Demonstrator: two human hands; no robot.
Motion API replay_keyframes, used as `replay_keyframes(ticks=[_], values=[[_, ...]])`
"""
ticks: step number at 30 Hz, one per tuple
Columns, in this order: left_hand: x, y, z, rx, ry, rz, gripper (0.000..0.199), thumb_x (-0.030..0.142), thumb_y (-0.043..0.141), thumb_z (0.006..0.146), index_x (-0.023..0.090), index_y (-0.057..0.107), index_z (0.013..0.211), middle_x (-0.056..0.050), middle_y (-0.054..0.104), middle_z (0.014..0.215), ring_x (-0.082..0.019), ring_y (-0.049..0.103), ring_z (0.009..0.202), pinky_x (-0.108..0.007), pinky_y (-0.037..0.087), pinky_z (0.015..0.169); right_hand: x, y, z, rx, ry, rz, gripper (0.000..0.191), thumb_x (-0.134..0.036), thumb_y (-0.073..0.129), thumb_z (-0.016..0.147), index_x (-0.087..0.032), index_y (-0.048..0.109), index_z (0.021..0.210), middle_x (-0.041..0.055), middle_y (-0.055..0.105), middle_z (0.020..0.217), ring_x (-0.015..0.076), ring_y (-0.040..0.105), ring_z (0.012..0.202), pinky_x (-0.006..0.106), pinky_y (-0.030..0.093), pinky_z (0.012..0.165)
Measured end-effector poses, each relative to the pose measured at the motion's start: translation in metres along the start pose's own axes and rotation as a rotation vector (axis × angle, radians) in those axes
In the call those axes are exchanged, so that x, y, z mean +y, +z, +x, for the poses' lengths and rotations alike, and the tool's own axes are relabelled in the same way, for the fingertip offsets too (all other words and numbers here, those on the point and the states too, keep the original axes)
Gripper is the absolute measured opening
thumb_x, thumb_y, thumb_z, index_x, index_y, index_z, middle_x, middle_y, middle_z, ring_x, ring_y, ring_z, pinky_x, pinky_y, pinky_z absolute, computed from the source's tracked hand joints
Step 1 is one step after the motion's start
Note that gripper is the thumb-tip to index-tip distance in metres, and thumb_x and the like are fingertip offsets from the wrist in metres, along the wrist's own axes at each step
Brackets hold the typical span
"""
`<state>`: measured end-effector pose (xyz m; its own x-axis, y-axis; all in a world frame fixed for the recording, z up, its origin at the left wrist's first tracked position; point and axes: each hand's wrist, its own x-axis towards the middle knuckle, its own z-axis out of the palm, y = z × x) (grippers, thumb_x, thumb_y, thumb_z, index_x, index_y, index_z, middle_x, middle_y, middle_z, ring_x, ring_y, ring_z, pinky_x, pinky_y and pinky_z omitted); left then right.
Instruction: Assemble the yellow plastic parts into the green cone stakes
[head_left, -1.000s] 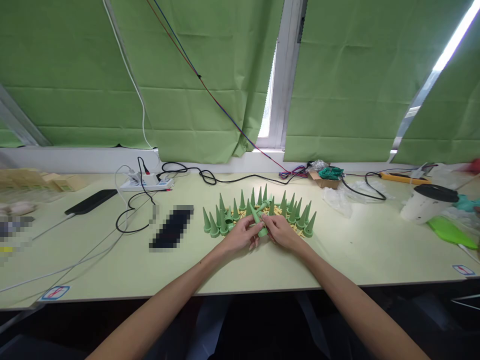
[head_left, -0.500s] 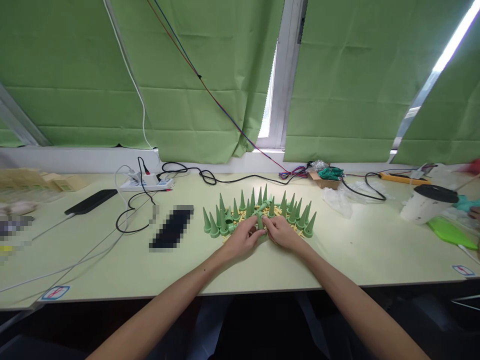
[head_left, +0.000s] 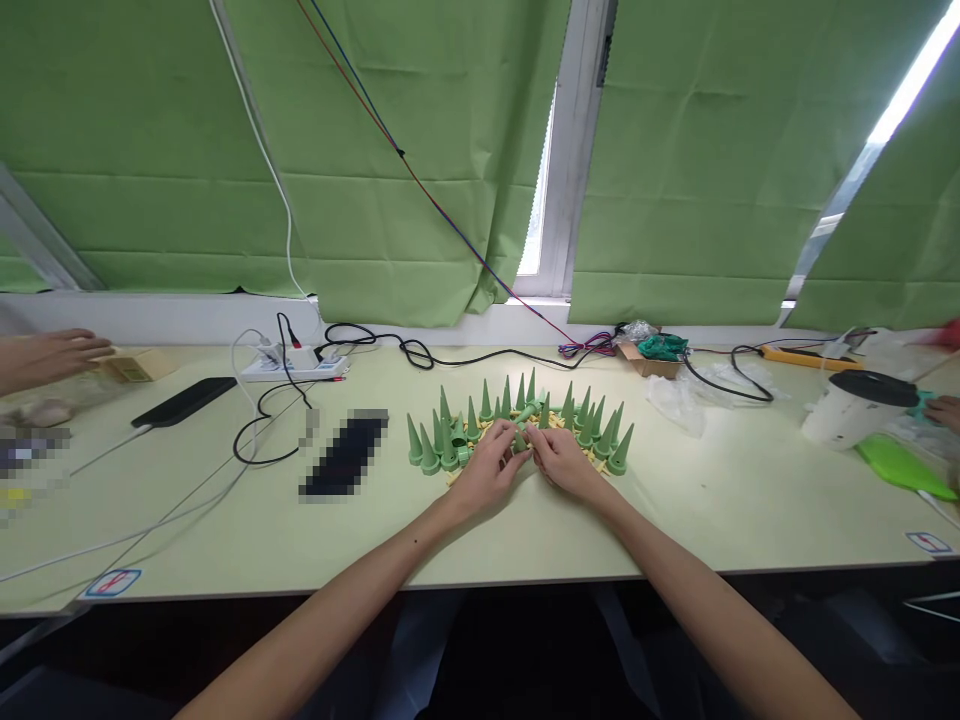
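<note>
At the far right, a small cardboard box (head_left: 640,361) holds crumpled green plastic (head_left: 663,346); a white cup (head_left: 831,418) nearer has a black lid hiding its contents. The left hand (head_left: 487,472) pinches a green piece (head_left: 520,440) between the two hands, mostly hidden by fingers; the right hand's (head_left: 564,464) fingertips are bunched beside it, their grip unclear. Upright green cones (head_left: 619,452) curve around the left, far and right sides, with yellow bits (head_left: 600,465) among them. Another person's hand (head_left: 60,357) reaches in at far left.
</note>
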<state>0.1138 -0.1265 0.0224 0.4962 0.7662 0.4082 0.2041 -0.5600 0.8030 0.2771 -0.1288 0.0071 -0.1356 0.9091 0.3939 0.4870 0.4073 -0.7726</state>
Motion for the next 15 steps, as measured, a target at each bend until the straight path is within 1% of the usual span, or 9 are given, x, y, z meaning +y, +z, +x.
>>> replay_keyframes(ticks=[3, 5, 7, 8, 10, 12, 13, 15], values=[[0.002, 0.0, 0.0, 0.038, -0.02, -0.029, 0.023, 0.036, 0.056, 0.088, 0.021, 0.062, 0.104, -0.008, 0.051, 0.111, -0.012, 0.049, 0.068, -0.025, 0.041, 0.062, -0.001, 0.0, 0.001, 0.042, -0.025, 0.017, 0.058, -0.054, 0.032, 0.097, -0.021, 0.037, 0.05, -0.0028, 0.04, 0.04, 0.0118, 0.038, 0.043, 0.027, 0.032, 0.049], [0.001, -0.001, 0.0, 0.074, -0.046, -0.048, 0.028, 0.037, 0.06, 0.086, 0.022, 0.059, 0.109, -0.007, 0.052, 0.112, -0.011, 0.049, 0.065, -0.024, 0.041, 0.059, -0.002, 0.0, 0.001, 0.074, -0.015, 0.052, 0.056, -0.055, 0.033, 0.097, -0.021, 0.038, 0.051, -0.0029, 0.04, 0.041, 0.0117, 0.038, 0.042, 0.027, 0.032, 0.048], [-0.001, -0.002, 0.0, 0.093, -0.1, -0.091, 0.034, 0.04, 0.062, 0.084, 0.022, 0.054, 0.112, -0.006, 0.054, 0.11, -0.009, 0.049, 0.061, -0.023, 0.04, 0.054, -0.003, -0.001, 0.001, 0.114, 0.002, 0.085, 0.056, -0.055, 0.033, 0.097, -0.021, 0.039, 0.052, -0.0027, 0.041, 0.042, 0.0116, 0.039, 0.042, 0.026, 0.032, 0.048], [-0.002, -0.002, 0.001, 0.087, -0.136, -0.126, 0.036, 0.042, 0.062, 0.084, 0.022, 0.052, 0.112, -0.005, 0.056, 0.106, -0.008, 0.049, 0.058, -0.022, 0.039, 0.051, -0.004, -0.002, 0.0, 0.132, 0.005, 0.095, 0.056, -0.055, 0.033, 0.097, -0.021, 0.039, 0.052, -0.0025, 0.042, 0.042, 0.0116, 0.039, 0.043, 0.026, 0.033, 0.048], [-0.005, -0.003, 0.002, 0.05, -0.214, -0.231, 0.035, 0.048, 0.059, 0.085, 0.022, 0.05, 0.107, -0.003, 0.058, 0.09, -0.007, 0.048, 0.05, -0.021, 0.037, 0.044, -0.005, -0.003, 0.0, 0.16, -0.001, 0.103, 0.057, -0.055, 0.031, 0.097, -0.021, 0.04, 0.053, -0.0019, 0.043, 0.043, 0.0118, 0.041, 0.044, 0.026, 0.035, 0.05], [-0.007, -0.003, 0.004, -0.004, -0.282, -0.338, 0.037, 0.055, 0.052, 0.087, 0.02, 0.052, 0.097, -0.001, 0.058, 0.074, -0.008, 0.048, 0.043, -0.021, 0.036, 0.039, -0.007, -0.004, -0.001, 0.169, -0.015, 0.105, 0.058, -0.056, 0.03, 0.097, -0.021, 0.041, 0.053, -0.0015, 0.044, 0.044, 0.0121, 0.042, 0.045, 0.027, 0.036, 0.051], [-0.008, -0.003, 0.006, -0.032, -0.306, -0.37, 0.041, 0.059, 0.047, 0.088, 0.018, 0.053, 0.091, -0.001, 0.057, 0.07, -0.009, 0.05, 0.042, -0.021, 0.037, 0.038, -0.007, -0.004, -0.001, 0.166, -0.023, 0.108, 0.058, -0.056, 0.03, 0.097, -0.021, 0.041, 0.053, -0.0014, 0.044, 0.044, 0.0122, 0.042, 0.045, 0.027, 0.037, 0.052], [-0.009, -0.003, 0.008, -0.107, -0.384, -0.462, 0.051, 0.065, 0.044, 0.086, 0.015, 0.055, 0.079, -0.003, 0.057, 0.066, -0.01, 0.053, 0.042, -0.022, 0.038, 0.036, -0.007, -0.005, -0.001, 0.14, -0.036, 0.119, 0.057, -0.057, 0.032, 0.096, -0.021, 0.042, 0.053, -0.0015, 0.045, 0.044, 0.0122, 0.043, 0.045, 0.027, 0.037, 0.052]])
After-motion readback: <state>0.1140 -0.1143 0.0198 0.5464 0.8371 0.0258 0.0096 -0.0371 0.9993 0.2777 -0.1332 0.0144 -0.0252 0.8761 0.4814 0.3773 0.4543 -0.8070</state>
